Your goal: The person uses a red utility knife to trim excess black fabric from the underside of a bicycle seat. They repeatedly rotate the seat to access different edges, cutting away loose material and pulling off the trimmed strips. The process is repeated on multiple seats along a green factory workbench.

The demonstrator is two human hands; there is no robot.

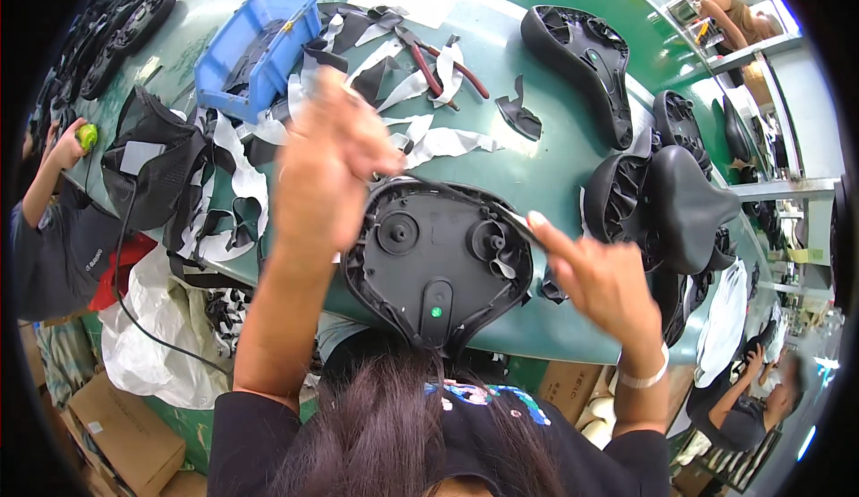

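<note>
has black saddle [422, 245] underside up on green table [559, 175], apparently to leave its rim [358, 275] within reach, with right hand [607, 282] at right side and left hand [333, 144] near left, but cannot tell either grip through blur.

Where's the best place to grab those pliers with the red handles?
I'd grab the pliers around both red handles, reaching from the near side, where the person stands. The handles spread toward that side, while the metal nose points away, among the cloth scraps. They look flat on the table, so pinching from above should help.
</note>
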